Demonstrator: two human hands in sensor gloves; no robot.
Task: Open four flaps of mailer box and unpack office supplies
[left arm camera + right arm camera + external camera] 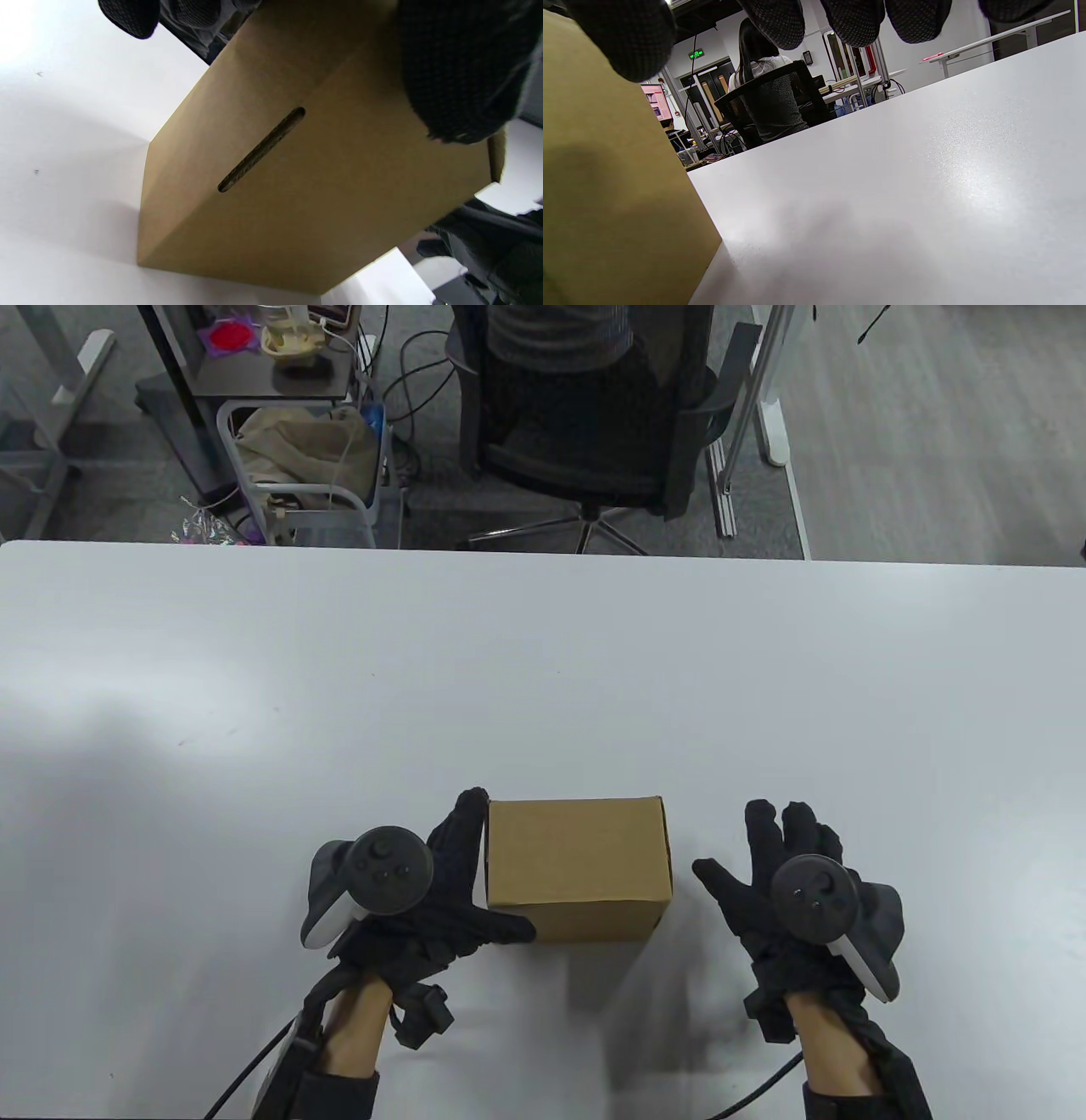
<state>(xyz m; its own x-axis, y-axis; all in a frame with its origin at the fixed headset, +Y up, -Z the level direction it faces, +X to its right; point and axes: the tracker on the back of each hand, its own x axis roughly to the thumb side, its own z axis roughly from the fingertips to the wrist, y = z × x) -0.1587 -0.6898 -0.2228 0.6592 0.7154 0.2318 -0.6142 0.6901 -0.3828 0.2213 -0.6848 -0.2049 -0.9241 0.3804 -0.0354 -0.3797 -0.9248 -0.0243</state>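
1. The small brown cardboard mailer box (pixel 577 869) sits closed on the white worktop (pixel 543 670), toward its near edge at about 6 o'clock from the worktop's centre.
2. The left hand (pixel 441 891), in a black sensor glove, lies against the box's left side: straight fingers run along that wall up to the far left corner, and the thumb crosses the near lower left corner. In the left wrist view the box (pixel 314 169) fills the frame, with a narrow slot (pixel 261 149) cut along one fold.
3. The right hand (pixel 776 882) hangs spread and loose at 3 o'clock of the box, just beside it with a strip of bare worktop between thumb and cardboard; it holds nothing.
4. In the right wrist view the box wall (pixel 606 190) stands at the left and bare worktop (pixel 903 169) runs off to the far edge.
5. From 9 through 12 to 3 o'clock of the box, the worktop is open out to its edges.
6. Past the far edge at 12 o'clock stands a black mesh office chair (pixel 585 432); at 11 o'clock, a grey cart (pixel 305 466).
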